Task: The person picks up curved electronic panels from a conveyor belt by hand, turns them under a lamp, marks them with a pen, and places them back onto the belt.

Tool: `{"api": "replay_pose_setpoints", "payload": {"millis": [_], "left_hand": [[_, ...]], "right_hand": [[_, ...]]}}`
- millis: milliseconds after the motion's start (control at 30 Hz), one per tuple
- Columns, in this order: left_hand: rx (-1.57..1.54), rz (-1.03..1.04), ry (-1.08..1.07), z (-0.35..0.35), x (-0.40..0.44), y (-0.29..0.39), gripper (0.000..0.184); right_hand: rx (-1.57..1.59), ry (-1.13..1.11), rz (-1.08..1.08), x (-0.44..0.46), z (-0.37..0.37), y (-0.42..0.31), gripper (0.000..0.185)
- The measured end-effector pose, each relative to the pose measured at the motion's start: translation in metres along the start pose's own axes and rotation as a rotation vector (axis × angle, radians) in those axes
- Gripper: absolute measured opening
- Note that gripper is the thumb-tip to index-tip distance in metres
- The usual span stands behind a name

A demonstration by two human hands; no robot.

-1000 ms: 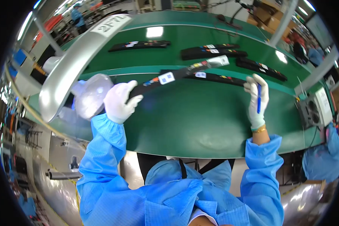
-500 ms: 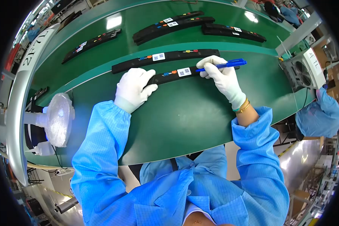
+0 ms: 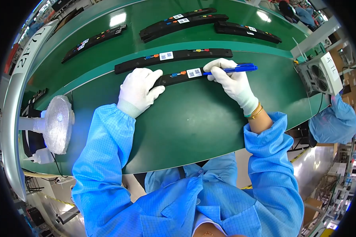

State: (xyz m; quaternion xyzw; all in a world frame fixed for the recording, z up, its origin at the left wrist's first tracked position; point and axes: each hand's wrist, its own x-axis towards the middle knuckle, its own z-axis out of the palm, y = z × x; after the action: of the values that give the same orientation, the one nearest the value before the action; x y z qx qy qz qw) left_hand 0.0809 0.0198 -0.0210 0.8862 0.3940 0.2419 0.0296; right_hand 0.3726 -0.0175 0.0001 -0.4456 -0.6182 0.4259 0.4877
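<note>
A black strip (image 3: 170,80) with coloured parts and a white code label (image 3: 194,73) lies in front of me on the green table (image 3: 186,126). My left hand (image 3: 140,90), in a white glove, grips the strip's left end between thumb and fingers. In my gloved right hand (image 3: 231,81) is a blue pen (image 3: 241,68), its tip at the right edge of the label. The strip's right part is hidden behind that hand. Just beyond, a second black strip (image 3: 182,56) lies roughly parallel, touched by neither hand.
Several more black strips (image 3: 186,25) lie at the back. A plastic-wrapped round object (image 3: 58,124) and a long silver lamp (image 3: 21,91) stand at the left. A small fan unit (image 3: 319,75) is at the right, near a person in blue (image 3: 332,124).
The strip in my left hand was raised and tilted; now it lies on the table. My right hand has come left, and the pen has turned from upright to sideways. The view has shifted too.
</note>
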Motion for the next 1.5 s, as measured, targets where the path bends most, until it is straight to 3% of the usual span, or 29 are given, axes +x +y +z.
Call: {"api": "replay_pose_setpoints", "payload": {"millis": [400,600,833,867,933,1000,1067,1133,1267,1400,1500], "left_hand": [[0.016,-0.031,-0.011,-0.003,-0.001,0.004,0.044],[0.011,-0.024,-0.012,-0.005,0.000,0.005,0.047],[-0.108,0.118,0.057,-0.032,-0.009,-0.036,0.038],[-0.183,0.007,0.054,-0.034,-0.013,-0.047,0.035],[-0.148,-0.071,0.272,-0.034,-0.014,-0.057,0.034],[0.017,-0.171,0.345,-0.030,-0.012,-0.068,0.044],[0.095,-0.262,0.331,-0.021,-0.011,-0.075,0.049],[0.091,-0.307,0.134,-0.022,-0.011,-0.081,0.050],[-0.131,-0.291,0.077,-0.029,-0.011,-0.080,0.044],[0.001,-0.079,0.367,-0.033,-0.013,-0.061,0.038],[0.031,0.030,0.448,-0.033,-0.014,-0.060,0.040]], "right_hand": [[-0.091,-0.018,0.011,0.000,0.000,0.000,0.016],[0.043,0.078,0.002,-0.002,-0.001,-0.002,0.017],[-0.338,0.302,-0.357,0.005,-0.024,0.000,0.023],[-0.384,0.326,-0.362,0.006,-0.028,0.000,0.023],[-0.412,0.385,-0.332,0.009,-0.034,0.004,0.025],[-0.378,0.405,-0.299,0.014,-0.042,0.019,0.031],[-0.545,0.409,-0.325,0.018,-0.048,0.033,0.037],[-0.562,0.377,-0.254,0.021,-0.052,0.045,0.041],[-0.426,0.313,-0.198,0.025,-0.051,0.050,0.047],[-0.386,0.291,-0.179,0.025,-0.059,0.052,0.050],[-0.367,0.289,-0.183,0.026,-0.063,0.054,0.050]]}}
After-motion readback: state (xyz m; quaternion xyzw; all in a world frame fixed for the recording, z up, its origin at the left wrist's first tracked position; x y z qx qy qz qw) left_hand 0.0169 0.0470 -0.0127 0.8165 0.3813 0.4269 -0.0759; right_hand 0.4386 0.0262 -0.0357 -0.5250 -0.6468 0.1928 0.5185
